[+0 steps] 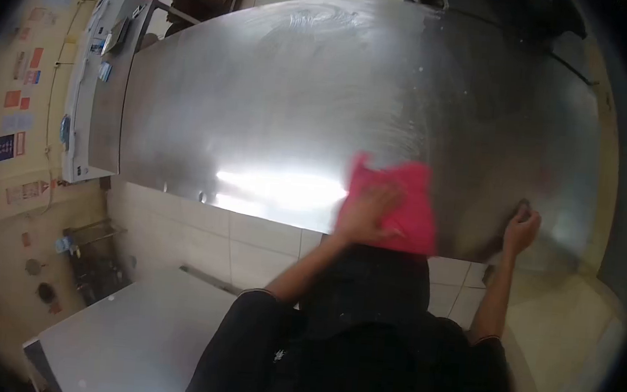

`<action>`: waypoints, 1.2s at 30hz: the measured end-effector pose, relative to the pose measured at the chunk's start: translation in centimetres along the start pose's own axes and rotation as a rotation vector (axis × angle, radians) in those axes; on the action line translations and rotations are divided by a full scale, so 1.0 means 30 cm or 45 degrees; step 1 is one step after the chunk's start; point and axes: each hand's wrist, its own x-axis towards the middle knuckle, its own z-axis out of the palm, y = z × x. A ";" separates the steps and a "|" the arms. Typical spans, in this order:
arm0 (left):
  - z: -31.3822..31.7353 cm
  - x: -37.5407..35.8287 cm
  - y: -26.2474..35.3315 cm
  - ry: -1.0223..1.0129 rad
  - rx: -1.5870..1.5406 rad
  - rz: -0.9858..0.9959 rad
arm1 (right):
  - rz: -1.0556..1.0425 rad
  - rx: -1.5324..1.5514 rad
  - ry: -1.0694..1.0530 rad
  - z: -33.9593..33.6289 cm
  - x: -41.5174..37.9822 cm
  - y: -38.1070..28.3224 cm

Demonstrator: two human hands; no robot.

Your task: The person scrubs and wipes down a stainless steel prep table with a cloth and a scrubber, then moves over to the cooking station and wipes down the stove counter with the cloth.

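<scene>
My left hand lies flat on a bright pink cloth, fingers stretched out and thumb apart, slightly smeared by motion. The cloth is spread over the near edge of a shiny steel table, one corner sticking up at its far left. Off to the right, my right hand is closed, close over the tabletop near its front edge. A small dark patch shows at its fingertips, and I cannot tell whether the fingers hold anything. Faint wet streaks mark the steel beyond the cloth.
A long narrow counter with small items adjoins the table's left end. Dark objects and a cable are at the far right corner. Behind me to the left stands a pale flat-topped surface. Notices hang on the left wall.
</scene>
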 end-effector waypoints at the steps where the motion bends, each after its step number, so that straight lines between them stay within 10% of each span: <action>1: -0.089 -0.084 -0.131 0.131 -0.017 -0.225 | 0.003 0.003 -0.039 -0.002 0.015 0.034; 6: -0.337 -0.761 -0.937 0.720 0.612 -1.615 | 0.063 -0.146 0.033 0.023 0.035 0.025; 10: -0.362 -0.473 -1.097 0.666 0.725 -2.412 | 0.038 -0.223 0.058 0.064 0.027 0.044; 13: -0.116 -0.048 -0.890 0.933 1.088 -1.443 | -0.006 -0.258 0.069 0.108 0.051 0.019; 19: 0.583 0.465 0.349 0.166 -0.576 0.155 | 0.034 -0.197 0.012 0.071 0.065 -0.087; 22: 0.523 0.515 0.434 0.058 -1.264 0.284 | -0.079 -0.007 -0.050 0.111 0.105 -0.022; 24: 0.389 0.415 0.269 0.080 -0.809 0.262 | -0.093 0.151 -0.089 0.092 0.093 -0.028; 25: 0.364 0.399 0.105 -0.199 -0.724 0.001 | -0.103 0.129 -0.098 0.082 0.091 -0.042; 29: -0.140 0.092 -0.583 0.804 0.096 -0.879 | -0.113 0.064 -0.008 0.094 0.097 -0.069; 34: -0.525 -0.657 -1.245 0.965 0.755 -1.832 | 0.055 -0.003 0.014 0.103 0.091 -0.129; 36: -0.552 -0.578 -1.290 1.022 0.826 -2.095 | 0.042 -0.104 0.029 0.120 0.089 -0.133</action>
